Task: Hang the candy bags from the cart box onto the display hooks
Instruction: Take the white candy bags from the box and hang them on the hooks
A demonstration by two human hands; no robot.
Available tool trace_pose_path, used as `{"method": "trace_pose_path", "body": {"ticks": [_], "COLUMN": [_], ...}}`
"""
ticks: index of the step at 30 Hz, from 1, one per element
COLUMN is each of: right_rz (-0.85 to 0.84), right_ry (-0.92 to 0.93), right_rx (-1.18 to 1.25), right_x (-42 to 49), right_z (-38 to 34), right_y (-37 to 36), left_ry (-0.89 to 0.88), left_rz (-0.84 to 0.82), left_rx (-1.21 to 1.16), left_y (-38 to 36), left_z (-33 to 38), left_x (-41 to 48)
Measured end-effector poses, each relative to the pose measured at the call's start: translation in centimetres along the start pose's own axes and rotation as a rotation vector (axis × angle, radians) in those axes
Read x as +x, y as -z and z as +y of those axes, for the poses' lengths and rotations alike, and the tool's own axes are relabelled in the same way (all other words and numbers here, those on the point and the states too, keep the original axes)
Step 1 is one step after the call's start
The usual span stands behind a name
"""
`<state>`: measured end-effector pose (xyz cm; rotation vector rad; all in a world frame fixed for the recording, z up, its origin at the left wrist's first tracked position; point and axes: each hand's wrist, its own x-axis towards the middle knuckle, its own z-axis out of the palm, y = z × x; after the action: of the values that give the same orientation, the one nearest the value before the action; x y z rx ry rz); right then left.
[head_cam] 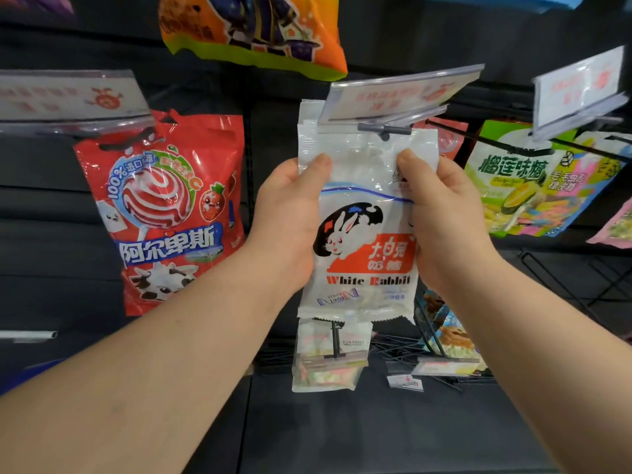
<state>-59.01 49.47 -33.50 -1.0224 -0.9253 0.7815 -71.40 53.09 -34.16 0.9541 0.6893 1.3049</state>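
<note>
head view: white rabbit-printed candy bag (362, 234), upright.

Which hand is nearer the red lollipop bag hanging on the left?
Left. The left hand grips the left edge of the White Rabbit bag, just right of the red lollipop bag; the right hand grips its right edge, farther away.

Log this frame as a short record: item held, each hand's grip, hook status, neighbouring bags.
item: White Rabbit bag, upright
left grip: left hand pinches bag's left edge
right grip: right hand pinches bag's right edge
hook status: hook end at bag's top hole; threaded or not, unclear
neighbours: red lollipop bag left, durian candy bag right
</note>
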Motion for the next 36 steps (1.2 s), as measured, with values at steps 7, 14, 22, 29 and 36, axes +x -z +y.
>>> {"method": "trace_pose_path", "body": {"ticks": [7, 14, 22, 29, 36], "right_rz": [0.022, 0.092, 0.089, -0.066, -0.02], "right_ry": [-0.008, 0.028, 0.063, 0.047, 0.001], "right_rx": [-0.019, -0.214, -0.526, -0.755, -0.671], "right_x": [0.4, 1.9, 1.5, 0.8, 3.3], "right_z": [0.9, 1.0, 1.8, 3.0, 3.9], "right_y": [0.1, -0.1, 2.2, 2.7, 2.2], "left_ry": [0.005, -0.079, -0.221, -0.187, -0.255], "left_rz": [0.052, 0.159, 0.136, 0.067, 0.03], "left_rx": [0.062, 0.31, 0.643, 0.966, 0.972], "left_y": [0.3, 0.3, 3.0, 3.7, 3.7], "left_z": [-0.5, -0.7, -1.5, -2.7, -3.1], "left_x": [0.5, 1.9, 1.3, 1.4, 3.6]}}
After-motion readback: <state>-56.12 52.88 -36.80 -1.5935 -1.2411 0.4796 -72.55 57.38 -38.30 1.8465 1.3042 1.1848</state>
